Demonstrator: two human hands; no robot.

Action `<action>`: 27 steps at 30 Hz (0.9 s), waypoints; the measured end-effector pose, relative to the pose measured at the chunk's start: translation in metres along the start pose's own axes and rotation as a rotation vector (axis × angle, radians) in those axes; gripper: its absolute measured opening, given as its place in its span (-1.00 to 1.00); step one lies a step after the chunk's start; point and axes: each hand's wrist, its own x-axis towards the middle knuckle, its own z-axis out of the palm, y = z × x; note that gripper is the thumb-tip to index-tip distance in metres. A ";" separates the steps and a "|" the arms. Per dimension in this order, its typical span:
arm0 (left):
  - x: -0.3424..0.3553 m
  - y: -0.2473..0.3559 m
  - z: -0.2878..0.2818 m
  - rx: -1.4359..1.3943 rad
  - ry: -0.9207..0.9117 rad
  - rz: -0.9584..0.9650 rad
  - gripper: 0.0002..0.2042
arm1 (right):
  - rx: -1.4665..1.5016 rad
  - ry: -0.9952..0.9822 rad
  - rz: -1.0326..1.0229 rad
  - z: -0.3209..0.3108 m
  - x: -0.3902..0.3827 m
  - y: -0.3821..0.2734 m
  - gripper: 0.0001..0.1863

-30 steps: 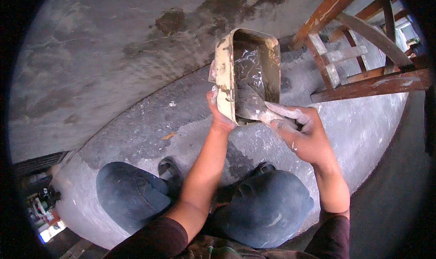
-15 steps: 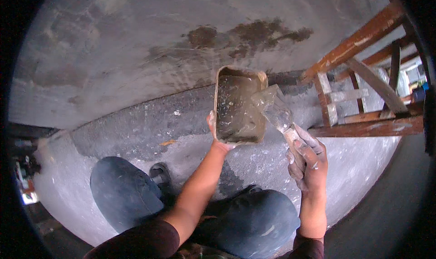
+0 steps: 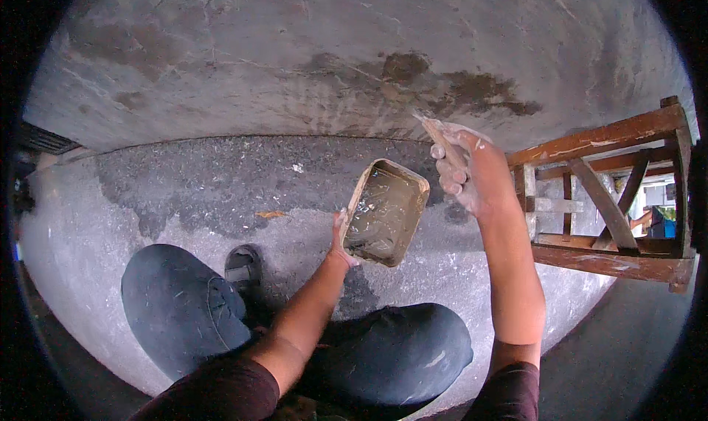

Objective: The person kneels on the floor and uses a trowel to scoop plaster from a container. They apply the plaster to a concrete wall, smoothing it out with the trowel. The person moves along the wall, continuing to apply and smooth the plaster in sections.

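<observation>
My left hand [image 3: 341,238] grips the left side of a rectangular tub [image 3: 358,199], which tilts over the floor in front of my knees. Wet grey-brown paste [image 3: 385,208] coats its inside. Raised beyond the tub, my right hand [image 3: 468,171] is closed round the handle of a putty knife [image 3: 438,135]. The knife's tip points up and left at the grey wall [image 3: 221,74]; its blade is mostly hidden, and I cannot tell if it touches. Dark damp patches [image 3: 483,89] mark the wall just above. Pale paste smears both hands.
A brown wooden frame with crossed braces [image 3: 612,262] stands at the right, close to my right forearm. My bent knees [image 3: 398,354] and a dark sandal [image 3: 243,264] are below. A small orange-brown scrap [image 3: 270,214] lies on the speckled concrete floor [image 3: 199,185].
My right hand has lifted the putty knife away from the tub's right edge, up toward the wall. The tub sits lower in view and tilts more to the right; the whole view has shifted.
</observation>
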 end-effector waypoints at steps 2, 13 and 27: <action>0.010 0.003 -0.010 -0.003 0.022 0.017 -0.35 | 0.003 0.026 0.032 0.008 0.014 -0.003 -0.69; 0.019 0.006 0.026 -0.104 -0.115 0.009 -0.33 | 0.129 0.028 0.044 0.005 0.040 -0.070 -0.86; 0.021 0.025 0.034 -0.054 -0.212 -0.061 -0.34 | 0.065 0.093 0.029 -0.044 -0.012 -0.052 -0.64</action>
